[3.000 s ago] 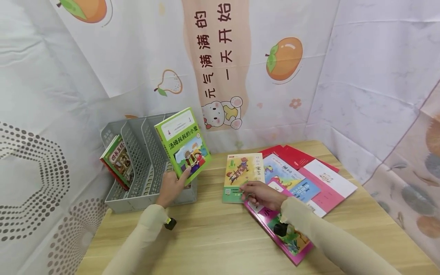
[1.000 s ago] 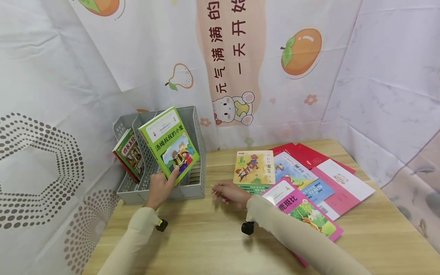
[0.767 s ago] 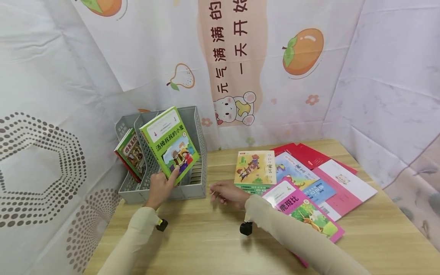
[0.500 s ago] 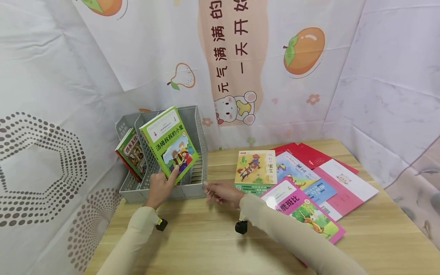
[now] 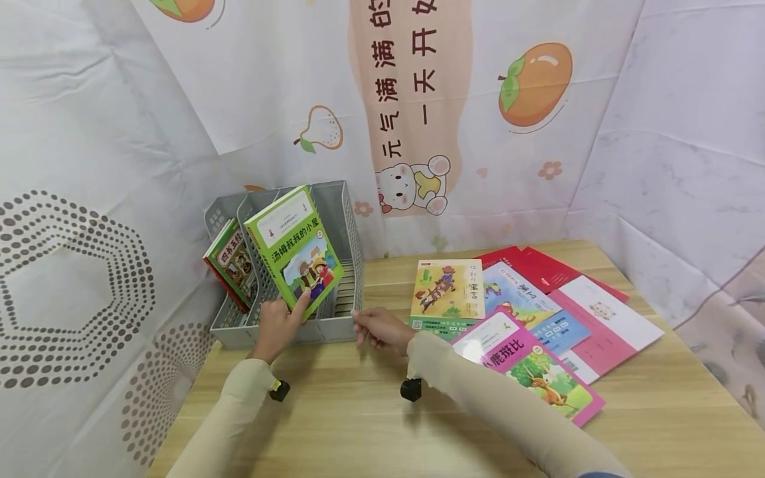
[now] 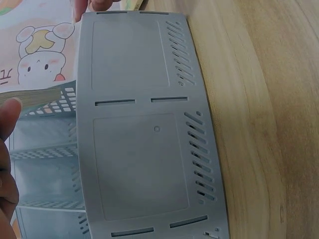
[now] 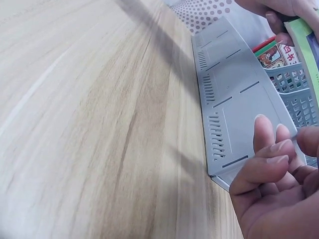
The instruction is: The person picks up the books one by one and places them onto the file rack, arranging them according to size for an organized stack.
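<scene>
My left hand (image 5: 278, 326) grips the lower edge of a green-bordered storybook (image 5: 299, 249), thumb over its cover picture. The book stands tilted at a middle compartment of the grey file organizer (image 5: 325, 330). At the organizer's front right corner, my right hand (image 5: 380, 329) pinches the rim with thumb and fingertips, as the right wrist view also shows at the organizer's front wall (image 7: 239, 94). In the leftmost compartment leans a red and green book (image 5: 235, 262). In the left wrist view my left thumb (image 6: 9, 117) shows beside the book's page edges.
Right of the organizer lie a yellow and green book (image 5: 448, 292), a pink-bordered book (image 5: 534, 365), a blue book (image 5: 526, 302), a pink and white book (image 5: 609, 318) and red books (image 5: 550, 269) on the wooden table (image 5: 358, 425). A printed curtain (image 5: 269, 79) hangs behind.
The left hand has moved the green book from above the organizer down into it. The right hand has moved left from the books on the table to the organizer's corner. The view has shifted.
</scene>
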The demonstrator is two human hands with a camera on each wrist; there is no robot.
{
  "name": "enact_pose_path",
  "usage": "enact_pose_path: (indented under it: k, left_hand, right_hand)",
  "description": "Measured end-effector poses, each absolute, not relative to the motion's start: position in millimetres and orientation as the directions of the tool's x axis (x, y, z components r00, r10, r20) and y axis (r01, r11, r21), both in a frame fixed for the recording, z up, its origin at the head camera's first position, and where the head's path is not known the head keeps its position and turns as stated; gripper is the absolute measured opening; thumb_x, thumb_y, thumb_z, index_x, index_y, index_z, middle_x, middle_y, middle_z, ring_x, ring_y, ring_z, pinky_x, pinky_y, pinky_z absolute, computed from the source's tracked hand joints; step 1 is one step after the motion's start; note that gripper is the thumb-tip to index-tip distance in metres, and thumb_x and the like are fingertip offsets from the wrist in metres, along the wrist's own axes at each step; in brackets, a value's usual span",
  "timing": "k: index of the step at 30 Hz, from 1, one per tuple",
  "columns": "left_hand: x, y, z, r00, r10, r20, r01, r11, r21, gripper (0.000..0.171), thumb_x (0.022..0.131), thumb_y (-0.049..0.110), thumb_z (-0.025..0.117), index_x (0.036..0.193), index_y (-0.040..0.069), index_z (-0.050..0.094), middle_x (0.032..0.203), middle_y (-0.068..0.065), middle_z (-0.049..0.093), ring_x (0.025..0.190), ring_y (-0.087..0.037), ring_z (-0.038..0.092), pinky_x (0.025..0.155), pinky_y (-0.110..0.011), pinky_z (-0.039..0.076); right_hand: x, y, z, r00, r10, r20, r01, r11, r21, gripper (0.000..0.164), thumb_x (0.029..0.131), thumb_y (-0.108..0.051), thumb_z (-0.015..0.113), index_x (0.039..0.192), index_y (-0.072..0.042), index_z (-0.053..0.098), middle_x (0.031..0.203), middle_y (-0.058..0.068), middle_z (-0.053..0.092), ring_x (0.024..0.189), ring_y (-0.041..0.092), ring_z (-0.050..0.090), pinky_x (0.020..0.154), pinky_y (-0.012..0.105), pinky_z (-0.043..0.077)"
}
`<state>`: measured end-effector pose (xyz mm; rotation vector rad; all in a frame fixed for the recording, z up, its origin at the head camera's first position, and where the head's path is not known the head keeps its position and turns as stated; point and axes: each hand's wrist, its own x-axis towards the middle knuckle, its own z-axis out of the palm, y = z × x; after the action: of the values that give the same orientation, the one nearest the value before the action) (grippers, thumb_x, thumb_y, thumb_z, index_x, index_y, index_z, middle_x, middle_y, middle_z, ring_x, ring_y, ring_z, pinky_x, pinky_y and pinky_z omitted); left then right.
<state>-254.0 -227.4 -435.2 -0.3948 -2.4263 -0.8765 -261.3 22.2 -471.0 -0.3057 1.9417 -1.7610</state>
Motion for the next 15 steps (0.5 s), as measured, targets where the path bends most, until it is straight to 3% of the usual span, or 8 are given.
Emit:
enact_pose_path:
  k: [8, 15]
  left_hand:
    - [-255.4, -230.3, -436.3, -0.815, 0.089, 0.572, 0.435, 0.747, 0.503, 0.053, 0.105, 0.034, 0.060, 0.059, 0.010, 0.065, 0.047, 0.007, 0.057, 0.036, -0.006, 0.043, 0.035, -0.026, 0.033]
    - [-254.1, -232.8, -437.2, -0.798, 0.102, 0.593, 0.457, 0.744, 0.487, 0.047, 0.105, 0.030, 0.061, 0.062, 0.010, 0.066, 0.048, 0.008, 0.058, 0.038, -0.004, 0.045, 0.037, -0.025, 0.035]
  right_hand:
    - [-265.8, 19.8, -472.7, -0.858, -0.474, -0.199, 0.148, 0.143, -0.979, 0.048, 0.110, -0.038, 0.049, 0.106, 0.008, 0.062, 0.073, 0.004, 0.064, 0.051, 0.009, 0.039, 0.048, 0.023, 0.031]
    - [-265.8, 16.5, -470.5, -0.859, -0.464, -0.215, 0.149, 0.175, -0.973, 0.045, 0.110, -0.039, 0.048, 0.108, 0.005, 0.059, 0.075, 0.004, 0.063, 0.052, 0.010, 0.041, 0.049, 0.025, 0.035]
